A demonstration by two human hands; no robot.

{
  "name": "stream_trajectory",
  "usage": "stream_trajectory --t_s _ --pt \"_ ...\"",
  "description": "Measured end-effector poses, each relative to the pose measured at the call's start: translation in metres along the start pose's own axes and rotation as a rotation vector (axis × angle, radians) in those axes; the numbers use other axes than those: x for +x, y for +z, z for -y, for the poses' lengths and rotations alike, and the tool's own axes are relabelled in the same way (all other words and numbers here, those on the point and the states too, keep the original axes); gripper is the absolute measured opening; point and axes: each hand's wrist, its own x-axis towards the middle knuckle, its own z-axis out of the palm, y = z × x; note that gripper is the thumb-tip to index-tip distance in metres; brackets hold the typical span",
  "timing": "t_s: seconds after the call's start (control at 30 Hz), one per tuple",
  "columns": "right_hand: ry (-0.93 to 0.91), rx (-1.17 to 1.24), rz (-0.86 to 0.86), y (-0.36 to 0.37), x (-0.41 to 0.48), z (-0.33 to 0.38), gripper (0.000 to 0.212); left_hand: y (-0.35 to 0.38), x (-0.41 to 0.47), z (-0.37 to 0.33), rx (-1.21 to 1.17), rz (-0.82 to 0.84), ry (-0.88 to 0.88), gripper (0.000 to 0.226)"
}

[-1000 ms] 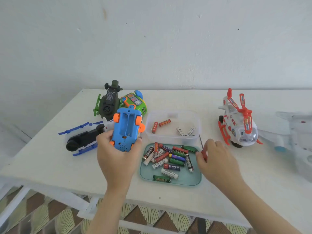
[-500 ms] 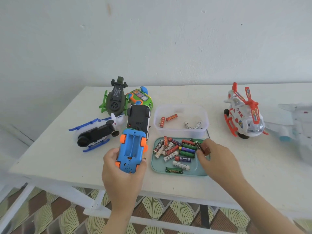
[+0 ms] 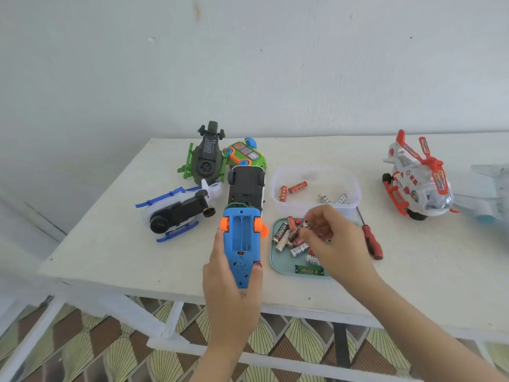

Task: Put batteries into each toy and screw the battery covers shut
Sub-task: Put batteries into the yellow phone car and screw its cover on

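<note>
One battery (image 3: 281,233) in the teal tray (image 3: 283,267) reads "EVEREADY" along its black and red side. The dark green helicopter (image 3: 206,161) near the far edge of the worktop (image 3: 124,244) carries a CE mark on its upturned belly; the other print there is too small to read. A green battery (image 3: 308,270) at the front of the tray has a label I cannot make out.

Seven toys show: that helicopter, a green and orange car (image 3: 245,155) beside it, a white car (image 3: 246,186) lying black belly up, a blue and white helicopter (image 3: 176,213), a red and white aircraft (image 3: 416,180) toward the right edge, a pale plane (image 3: 493,194) cut off by the frame, and the blue car (image 3: 242,238). The clear tub (image 3: 355,188) behind the tray holds four batteries, two red and two white. One red-handled screwdriver (image 3: 371,244) lies just right of the tray.

The blue car has orange wheels, its underside up and its battery bay open and empty. The left hand (image 3: 228,293) grips it over the front edge, fingers curled round its sides. The right hand (image 3: 333,244) is over the tray, its fingers pinching a battery in the pile.
</note>
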Motion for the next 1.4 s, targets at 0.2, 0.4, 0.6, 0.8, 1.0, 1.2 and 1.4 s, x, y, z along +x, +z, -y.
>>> stream_trajectory --t_s 0.2,0.4,0.6,0.8,1.0,1.2,1.4 --pt "-0.074 0.103 -0.021 0.020 0.000 0.021 0.029 -0.013 0.000 0.015 -0.096 0.143 0.021 0.082" --pt "-0.141 0.131 0.013 0.040 0.000 0.037 0.028 -0.029 0.024 0.028 -0.110 0.353 0.098 0.092" --pt "-0.289 -0.075 0.044 0.051 -0.004 0.041 0.017 -0.034 0.044 0.034 -0.111 0.467 0.119 0.107" --pt "-0.409 -0.273 0.016 0.059 -0.003 0.038 0.009 -0.033 0.048 0.037 -0.164 0.508 0.156 0.115" --pt "-0.524 -0.452 -0.051 0.061 0.001 0.027 0.021 -0.033 0.048 0.033 -0.228 0.528 0.206 0.105" --pt "-0.646 -0.677 0.067 0.053 -0.003 0.017 0.039 -0.034 0.048 0.033 -0.265 0.539 0.213 0.105" --pt "-0.664 -0.806 0.135 0.050 -0.001 0.019 0.043 -0.034 0.047 0.035 -0.242 0.541 0.227 0.102"
